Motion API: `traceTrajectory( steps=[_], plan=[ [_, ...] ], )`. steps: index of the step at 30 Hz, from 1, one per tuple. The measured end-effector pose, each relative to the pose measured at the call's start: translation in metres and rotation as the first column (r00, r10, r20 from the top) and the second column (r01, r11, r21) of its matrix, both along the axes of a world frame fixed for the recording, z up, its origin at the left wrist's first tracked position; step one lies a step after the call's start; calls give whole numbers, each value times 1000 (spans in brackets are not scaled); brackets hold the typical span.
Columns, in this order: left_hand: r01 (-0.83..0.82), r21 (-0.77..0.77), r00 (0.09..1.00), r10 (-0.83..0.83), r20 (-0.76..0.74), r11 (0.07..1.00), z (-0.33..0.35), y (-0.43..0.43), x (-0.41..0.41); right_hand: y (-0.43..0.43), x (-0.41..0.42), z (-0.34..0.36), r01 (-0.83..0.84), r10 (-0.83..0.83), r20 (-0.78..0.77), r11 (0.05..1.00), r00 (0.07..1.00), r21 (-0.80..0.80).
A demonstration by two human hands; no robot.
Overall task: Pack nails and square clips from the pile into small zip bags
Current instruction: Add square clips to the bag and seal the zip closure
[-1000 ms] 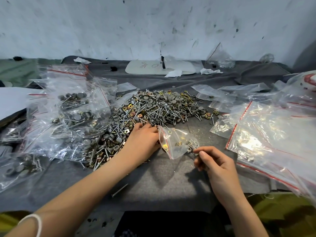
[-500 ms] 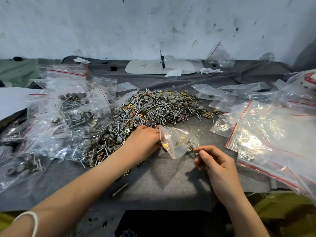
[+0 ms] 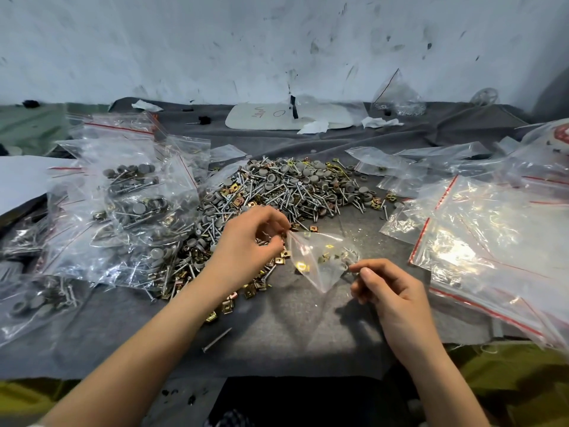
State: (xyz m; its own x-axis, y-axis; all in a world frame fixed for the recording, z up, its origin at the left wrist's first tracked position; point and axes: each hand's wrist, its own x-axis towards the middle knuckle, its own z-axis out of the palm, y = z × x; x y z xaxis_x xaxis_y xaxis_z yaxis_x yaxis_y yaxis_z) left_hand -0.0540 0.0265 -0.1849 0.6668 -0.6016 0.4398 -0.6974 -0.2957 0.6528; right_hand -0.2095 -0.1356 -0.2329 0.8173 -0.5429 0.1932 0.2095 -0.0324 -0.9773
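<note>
A grey cloth-covered table (image 3: 277, 328) bears a pile of nails and clips (image 3: 295, 186), filled bags (image 3: 132, 195) left, empty bags (image 3: 492, 235) right.

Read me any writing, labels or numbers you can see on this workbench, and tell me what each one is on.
"O" (or a zero): handwritten on the white board at the back of the bench.
Scribble left of that mark, same board: too blurred to read.
Red print on the bag at the far right edge: cut off by the frame, unreadable.
Nothing else can be read.

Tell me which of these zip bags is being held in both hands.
The small bag in the middle: the left hand pinches its red-striped mouth, the right hand its other end. The filled bags left and empty bags right lie untouched.
</note>
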Motion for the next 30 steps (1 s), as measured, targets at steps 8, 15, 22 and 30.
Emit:
traceTrajectory(
  steps=[8, 15, 22, 30],
  plan=[
    [-48, -184, 986, 16, -167, 982, 0, 9, -35, 0, 2, -3, 10, -10, 25, 1000, 1000, 4],
    [37, -39, 999, -36, 35, 999, -7, 7, -48, 0, 1, -1, 8, -7, 19, 1000, 1000, -19],
    [74, -87, 993, -65, 103, 993, -7, 0, -50, 0, 0, -2, 6, -6, 18, 1000, 1000, -24],
    [-103, -255, 984, 136, 115, 962, -8, 12, -29, 0, 1, -3, 2, -2, 24, 1000, 1000, -25]
  ],
)
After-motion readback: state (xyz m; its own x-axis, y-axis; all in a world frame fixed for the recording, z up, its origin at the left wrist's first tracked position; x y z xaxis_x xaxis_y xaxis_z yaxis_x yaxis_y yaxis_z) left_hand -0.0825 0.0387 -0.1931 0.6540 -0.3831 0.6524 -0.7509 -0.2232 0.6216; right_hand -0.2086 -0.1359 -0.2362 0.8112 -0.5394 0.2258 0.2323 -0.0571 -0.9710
